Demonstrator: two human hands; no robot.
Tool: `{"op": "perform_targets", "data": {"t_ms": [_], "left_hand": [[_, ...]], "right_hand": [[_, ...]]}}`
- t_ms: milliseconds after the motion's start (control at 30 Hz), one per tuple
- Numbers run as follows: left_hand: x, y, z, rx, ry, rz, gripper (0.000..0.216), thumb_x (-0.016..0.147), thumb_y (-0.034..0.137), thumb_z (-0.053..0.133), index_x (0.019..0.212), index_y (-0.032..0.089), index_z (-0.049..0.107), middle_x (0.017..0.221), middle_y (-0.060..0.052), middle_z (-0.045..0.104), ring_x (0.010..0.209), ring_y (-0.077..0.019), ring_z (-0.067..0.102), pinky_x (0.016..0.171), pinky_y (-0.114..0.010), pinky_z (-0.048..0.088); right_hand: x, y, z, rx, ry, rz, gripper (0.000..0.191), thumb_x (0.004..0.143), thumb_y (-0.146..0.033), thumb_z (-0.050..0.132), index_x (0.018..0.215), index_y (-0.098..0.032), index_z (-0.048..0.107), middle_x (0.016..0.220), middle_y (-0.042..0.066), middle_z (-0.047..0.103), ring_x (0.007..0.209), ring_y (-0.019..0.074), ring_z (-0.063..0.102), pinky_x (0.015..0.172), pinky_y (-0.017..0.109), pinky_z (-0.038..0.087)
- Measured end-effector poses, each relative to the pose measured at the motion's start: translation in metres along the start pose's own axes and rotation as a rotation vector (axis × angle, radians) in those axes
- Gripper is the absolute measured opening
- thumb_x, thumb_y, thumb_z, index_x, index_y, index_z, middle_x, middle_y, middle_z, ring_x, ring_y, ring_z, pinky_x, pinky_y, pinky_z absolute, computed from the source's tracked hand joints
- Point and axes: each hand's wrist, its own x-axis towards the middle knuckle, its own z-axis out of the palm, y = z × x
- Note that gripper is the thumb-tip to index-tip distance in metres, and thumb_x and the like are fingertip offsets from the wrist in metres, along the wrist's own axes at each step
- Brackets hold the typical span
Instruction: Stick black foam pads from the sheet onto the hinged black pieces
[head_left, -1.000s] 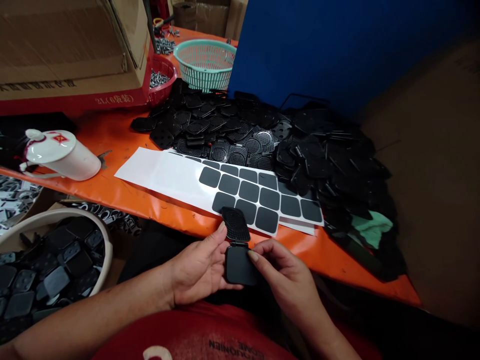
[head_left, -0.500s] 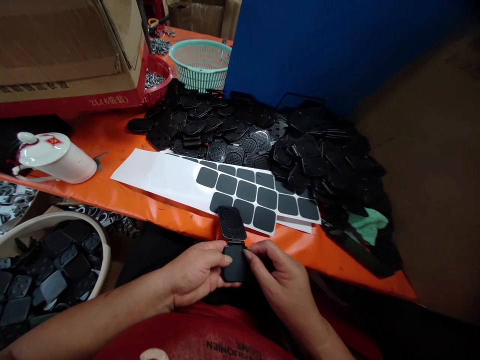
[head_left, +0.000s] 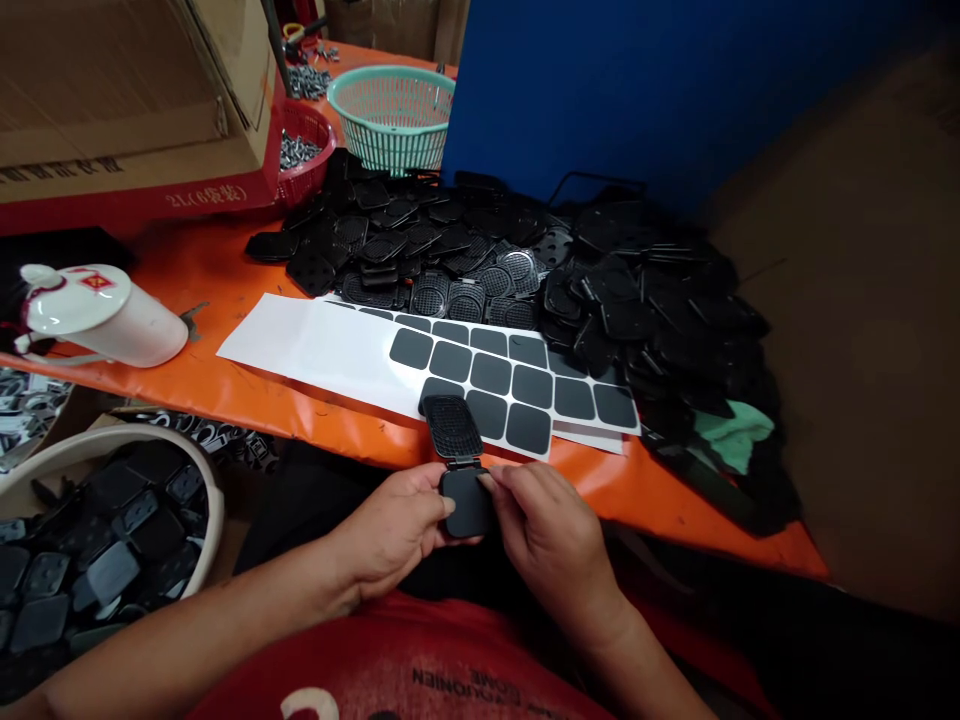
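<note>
Both hands hold one small black hinged plastic part [head_left: 459,470] in front of my lap, just below the orange table's edge. Its meshed upper flap stands open above a smooth square lower half. My left hand [head_left: 397,530] grips the lower half from the left, thumb on its face. My right hand [head_left: 544,535] presses its fingertips on the right side of the same half. Just beyond lies a white backing sheet [head_left: 315,345] carrying several dark grey rounded-square pads [head_left: 491,373].
A large heap of black plastic parts [head_left: 570,270] covers the orange table [head_left: 210,270] behind the sheet. A teal basket [head_left: 390,115], a red basket of metal bits [head_left: 304,150] and a cardboard box [head_left: 127,100] stand at the back. A white mug [head_left: 97,315] lies left; a white tub [head_left: 97,540] holds grey-faced parts.
The hinged part and both hands have drawn slightly closer together, and my right fingertips moved onto the lower half's face. The view shifted a little.
</note>
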Motion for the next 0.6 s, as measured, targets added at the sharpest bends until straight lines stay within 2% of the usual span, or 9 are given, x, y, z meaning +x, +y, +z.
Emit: {"op": "perform_targets", "data": {"t_ms": [200,367,467,600], "left_hand": [[-0.001,0.008,-0.003,-0.06,-0.003,-0.061,0.035,0.073,0.006,0.054,0.106,0.008,0.066,0.104,-0.015,0.068,0.095,-0.0232,0.064,0.084,-0.037,0.051],[-0.003,0.012,-0.003,-0.062,0.021,-0.054,0.037,0.073,0.008,0.058,0.109,0.008,0.064,0.105,-0.016,0.069,0.093,-0.0235,0.066,0.078,-0.033,0.054],[-0.001,0.01,-0.003,-0.013,0.094,-0.029,0.03,0.073,0.015,0.07,0.102,0.01,0.064,0.095,-0.013,0.071,0.081,-0.0193,0.068,0.074,-0.029,0.054],[0.0,0.011,-0.008,0.051,0.223,0.037,0.033,0.062,0.026,0.082,0.085,0.014,0.061,0.067,-0.003,0.067,0.059,-0.0138,0.063,0.06,-0.024,0.053]], "right_hand": [[0.004,0.01,-0.004,0.347,-0.074,0.339,0.023,0.096,-0.037,0.047,0.083,-0.022,0.059,0.07,0.001,0.062,0.064,0.0162,0.057,0.061,0.027,0.044],[0.001,0.014,0.0,0.612,-0.102,0.453,0.024,0.095,-0.04,0.048,0.09,-0.021,0.061,0.069,0.0,0.059,0.065,0.0153,0.057,0.063,0.026,0.046],[0.004,0.008,0.0,0.654,-0.143,0.359,0.022,0.096,-0.036,0.048,0.088,-0.02,0.062,0.076,0.002,0.063,0.07,0.0153,0.059,0.065,0.026,0.047],[0.021,0.009,-0.013,0.484,-0.207,0.064,0.018,0.095,-0.028,0.049,0.088,-0.02,0.063,0.077,0.002,0.066,0.069,0.0143,0.061,0.064,0.024,0.047]]}}
